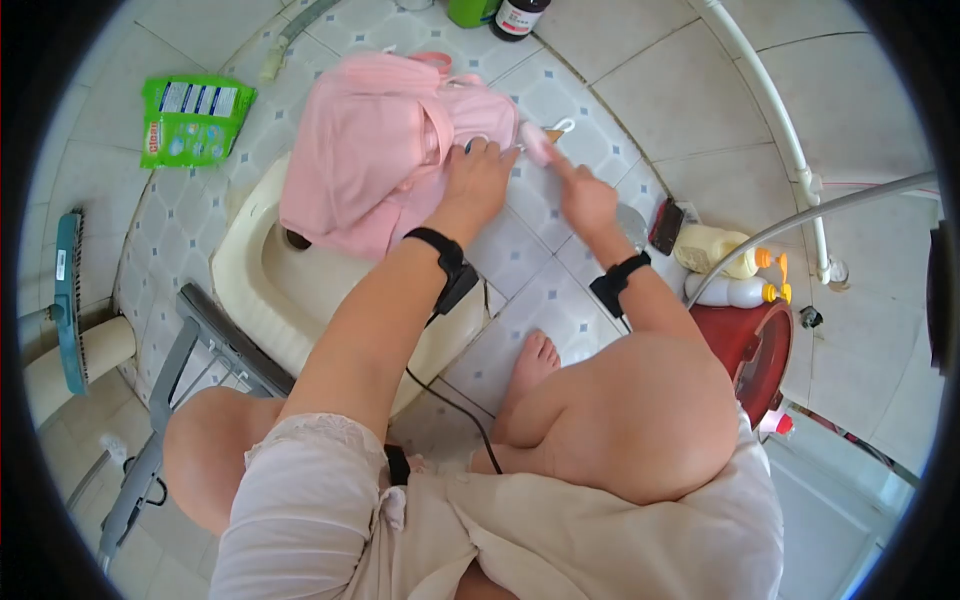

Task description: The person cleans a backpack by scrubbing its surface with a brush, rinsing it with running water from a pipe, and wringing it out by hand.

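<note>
A pink backpack [365, 150] lies across the far part of the white squat toilet [240, 270] and the tiled floor. My left hand [478, 182] grips its near right side, fingers bent over the fabric. Just to the right, my right hand [587, 197] is closed on a slim pale pink tool [537, 145], possibly a brush, beside the bag's edge. A tan piece and a white loop [565, 125] show by the tool's far end; I cannot tell whether they belong to it. Both wrists wear black bands.
Left of the bag lies a green packet [195, 122]. A teal brush head [70, 300] and a grey folding frame [170, 370] stand at the left. Pump bottles [715, 250] and a red bucket [735, 330] are at my right, under a grey hose [820, 212]. A dark bottle [518, 18] stands far back.
</note>
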